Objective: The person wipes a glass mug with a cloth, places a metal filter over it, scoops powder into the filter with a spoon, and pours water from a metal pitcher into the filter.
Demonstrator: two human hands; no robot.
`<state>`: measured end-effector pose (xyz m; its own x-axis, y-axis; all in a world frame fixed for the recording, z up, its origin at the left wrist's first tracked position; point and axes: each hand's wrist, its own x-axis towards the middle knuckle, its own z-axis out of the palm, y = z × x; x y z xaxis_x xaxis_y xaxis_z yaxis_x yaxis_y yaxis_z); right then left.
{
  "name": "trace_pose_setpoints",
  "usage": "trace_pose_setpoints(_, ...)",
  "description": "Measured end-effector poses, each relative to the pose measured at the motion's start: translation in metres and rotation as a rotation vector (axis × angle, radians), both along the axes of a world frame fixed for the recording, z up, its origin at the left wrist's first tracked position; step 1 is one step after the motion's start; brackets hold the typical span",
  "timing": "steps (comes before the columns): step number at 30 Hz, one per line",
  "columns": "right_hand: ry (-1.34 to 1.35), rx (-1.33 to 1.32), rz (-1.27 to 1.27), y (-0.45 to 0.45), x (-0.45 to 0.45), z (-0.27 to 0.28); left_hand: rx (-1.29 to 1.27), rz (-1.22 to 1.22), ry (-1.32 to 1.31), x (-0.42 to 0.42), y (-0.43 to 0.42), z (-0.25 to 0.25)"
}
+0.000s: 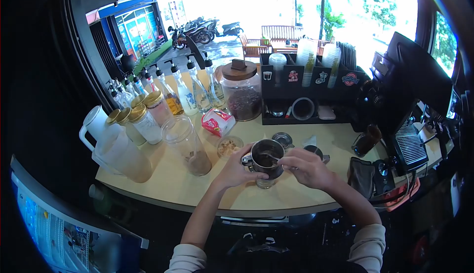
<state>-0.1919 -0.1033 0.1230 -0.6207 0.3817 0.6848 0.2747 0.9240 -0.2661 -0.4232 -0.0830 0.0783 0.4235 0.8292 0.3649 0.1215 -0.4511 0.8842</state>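
Observation:
A metal cup [267, 160] with a dark inside is held over the counter near its front edge. My left hand [236, 168] grips it on the left side, by the handle. Closed around a thin metal spoon, my right hand [307, 167] is at the cup's right rim, and the spoon [271, 157] reaches into the cup. Below the cup, the base of a clear glass [265, 183] shows. A small bowl of light brown pieces [230, 147] lies just left of the cup. What the cup contains is too dark to tell.
On the counter [222, 200] stand a tall clear jar [187, 147], a cloudy pitcher [121, 157], gold-lidded jars [144, 125], pump bottles [183, 94], a red-white packet [217, 122] and a wood-lidded jar [241, 92]. Behind is a black cup organizer [311, 95]; a coffee machine [411, 144] is at right.

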Motion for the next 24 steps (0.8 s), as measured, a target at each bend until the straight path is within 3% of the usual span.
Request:
trace_pose_setpoints(3,0.029,-0.010,-0.095,0.003,0.004,0.006,-0.069,0.002,-0.014,-0.001,-0.002,0.002)
trace_pose_setpoints(6,0.067,-0.115,-0.056,0.005,-0.004,0.002,0.016,-0.005,0.022,-0.001,0.000,0.002)
trace_pose_setpoints(12,0.050,-0.063,-0.096,0.010,-0.008,0.008,-0.012,0.019,0.035,-0.001,-0.004,0.004)
trace_pose_setpoints(14,0.055,-0.054,-0.095,0.006,-0.005,0.009,0.166,0.183,0.103,0.000,-0.009,0.006)
trace_pose_setpoints(17,0.058,-0.058,-0.094,0.009,-0.008,0.010,0.235,0.306,0.147,0.010,-0.022,0.015)
trace_pose_setpoints(24,0.034,-0.030,-0.149,0.008,-0.011,0.011,0.150,0.422,0.163,0.027,-0.019,0.017)
